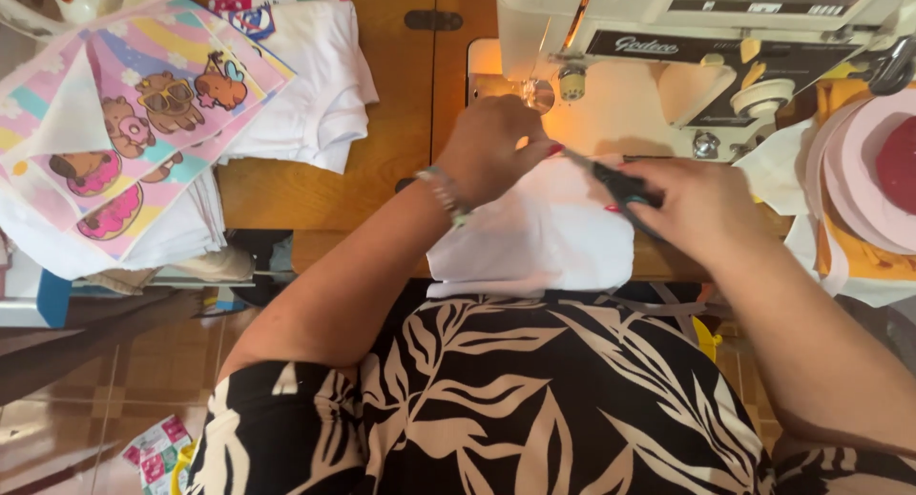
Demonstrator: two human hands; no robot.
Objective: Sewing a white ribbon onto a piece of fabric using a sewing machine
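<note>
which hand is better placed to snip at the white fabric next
Right, probably. The right hand already grips the dark scissors, tips toward the white fabric, while the left hand presses that fabric by the sewing machine.

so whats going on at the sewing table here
A person sits at a sewing machine on a wooden table. The left hand presses down on a piece of white fabric in front of the machine, while the right hand grips a small dark tool, probably snips, with its tip at the fabric's top edge. To the left lies a stack of white garments and colourful cartoon-print fabric. Pink round pieces sit at the right.
</note>
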